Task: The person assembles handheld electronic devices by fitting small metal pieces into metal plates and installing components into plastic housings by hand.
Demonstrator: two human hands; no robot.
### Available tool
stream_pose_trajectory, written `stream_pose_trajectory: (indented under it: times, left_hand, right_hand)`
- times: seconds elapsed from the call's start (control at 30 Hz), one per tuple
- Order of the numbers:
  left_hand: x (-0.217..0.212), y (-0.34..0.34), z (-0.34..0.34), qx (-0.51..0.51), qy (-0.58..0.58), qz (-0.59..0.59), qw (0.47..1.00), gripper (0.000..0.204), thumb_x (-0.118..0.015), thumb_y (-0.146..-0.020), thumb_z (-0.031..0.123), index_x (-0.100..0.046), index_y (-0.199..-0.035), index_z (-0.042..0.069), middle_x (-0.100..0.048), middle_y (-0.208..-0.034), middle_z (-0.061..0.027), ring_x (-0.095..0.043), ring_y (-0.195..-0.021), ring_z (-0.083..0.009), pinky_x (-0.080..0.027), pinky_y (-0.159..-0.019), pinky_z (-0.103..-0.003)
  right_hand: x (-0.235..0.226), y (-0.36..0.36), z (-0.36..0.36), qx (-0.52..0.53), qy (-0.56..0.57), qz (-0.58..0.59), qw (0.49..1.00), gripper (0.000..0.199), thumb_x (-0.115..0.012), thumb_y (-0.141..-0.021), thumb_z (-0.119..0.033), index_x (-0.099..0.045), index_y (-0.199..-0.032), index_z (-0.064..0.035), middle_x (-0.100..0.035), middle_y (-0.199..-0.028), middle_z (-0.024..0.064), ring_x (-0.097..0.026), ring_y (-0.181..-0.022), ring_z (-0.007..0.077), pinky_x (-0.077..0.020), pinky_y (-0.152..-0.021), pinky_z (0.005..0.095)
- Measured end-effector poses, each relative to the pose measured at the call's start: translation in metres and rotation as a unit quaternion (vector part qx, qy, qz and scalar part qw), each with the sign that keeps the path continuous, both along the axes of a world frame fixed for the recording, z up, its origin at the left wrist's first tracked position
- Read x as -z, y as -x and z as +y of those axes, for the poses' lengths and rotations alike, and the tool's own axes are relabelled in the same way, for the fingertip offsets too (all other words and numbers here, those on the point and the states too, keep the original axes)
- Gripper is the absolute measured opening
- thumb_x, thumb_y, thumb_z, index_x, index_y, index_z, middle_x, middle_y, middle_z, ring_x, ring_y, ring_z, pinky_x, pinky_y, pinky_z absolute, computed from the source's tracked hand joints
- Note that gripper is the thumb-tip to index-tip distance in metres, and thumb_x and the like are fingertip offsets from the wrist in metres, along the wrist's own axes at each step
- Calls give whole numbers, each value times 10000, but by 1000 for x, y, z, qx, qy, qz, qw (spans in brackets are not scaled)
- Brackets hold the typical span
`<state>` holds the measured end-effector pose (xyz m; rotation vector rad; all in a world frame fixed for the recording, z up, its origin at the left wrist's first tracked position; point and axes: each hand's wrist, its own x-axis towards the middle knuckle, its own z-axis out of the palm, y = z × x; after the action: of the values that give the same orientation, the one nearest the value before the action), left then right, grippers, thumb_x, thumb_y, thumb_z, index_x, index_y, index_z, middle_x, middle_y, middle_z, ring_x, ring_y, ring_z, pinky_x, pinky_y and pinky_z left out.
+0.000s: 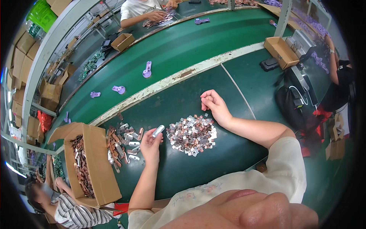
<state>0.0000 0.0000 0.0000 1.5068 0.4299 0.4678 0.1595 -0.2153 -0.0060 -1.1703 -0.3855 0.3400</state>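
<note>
My left hand (151, 144) pinches a silvery oblong piece (158, 131) with rounded ends between thumb and fingers, held above the table. My right hand (214, 104) hovers beyond a heap of small clear and coppery square pieces (191, 135); its fingers are curled together, and whatever they may hold is too small to make out. Left of my left hand lies a loose spread of oblong silvery and copper-coloured pieces (121, 143). A cardboard box (100, 164) beside that spread holds many more copper-coloured strips.
Beyond a worn pale rail (183, 74) runs a green conveyor belt (171, 53) carrying several purple parts (147, 70). At right stand a small open carton (281, 52) and a black device (269, 64). Other people work across the belt (141, 13), at lower left and at right.
</note>
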Motion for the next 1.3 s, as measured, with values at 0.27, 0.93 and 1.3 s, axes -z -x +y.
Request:
stream_pose_trajectory:
  times: [0.27, 0.93, 1.3]
  left_hand:
    - [-3, -1, -4, -1, 9, 6, 1000, 260, -608, -775, -38, -528, -1023, -39, -593, -877, -60, -556, -710, -82, -459, -603, -184]
    - [-2, 0, -1, 12, 15, 2, 1000, 261, -612, -775, -34, -531, -1023, -31, -595, -877, -68, -561, -714, -87, -468, -599, -192]
    - [0, -1, 3, 21, 11, -3, 1000, 273, -625, -773, -15, -532, -1028, -34, -597, -884, -69, -559, -711, -88, -463, -590, -191]
  right_hand:
    - [-1, 0, 0, 2, 23, -11, 1000, 110, -497, -877, -99, -470, -949, -21, -518, -668, 12, -496, -643, 75, -399, -620, 207]
    - [-2, 3, 2, -6, 58, -24, 998, 100, -498, -874, -91, -474, -945, -24, -518, -666, 5, -496, -629, 67, -405, -599, 204]
    - [-3, 4, 5, -13, 58, -34, 998, 93, -502, -871, -87, -481, -938, -26, -521, -672, 1, -499, -621, 62, -405, -585, 195]
